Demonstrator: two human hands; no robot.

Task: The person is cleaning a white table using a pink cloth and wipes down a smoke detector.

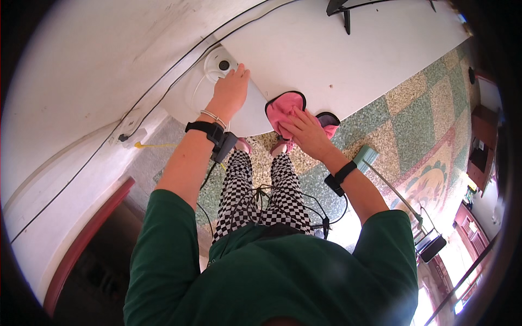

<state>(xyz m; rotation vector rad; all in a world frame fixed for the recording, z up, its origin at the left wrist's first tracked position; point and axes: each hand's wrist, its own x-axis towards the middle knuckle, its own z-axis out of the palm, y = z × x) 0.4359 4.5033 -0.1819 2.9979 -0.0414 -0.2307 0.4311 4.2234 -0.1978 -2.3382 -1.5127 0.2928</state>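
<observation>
My left hand (232,90) reaches forward with its fingertips beside a round white device (220,63) that has a dark round centre, possibly a camera. Whether the fingers touch it is hard to tell. Under my right hand (306,132) lies a pink cloth (286,106) with black edging, at the corner of the white tabletop (346,69). The fingers of that hand are spread over the cloth, and part of it, with a dark grey side, hangs past the table's edge. Straps with small black boxes sit on both wrists.
Black cables (163,91) run along the white wall to a socket (124,132). A black stand (346,18) rests on the far tabletop. A green base with a metal pole (389,191) stands on the patterned floor at right. Black cords hang near my waist.
</observation>
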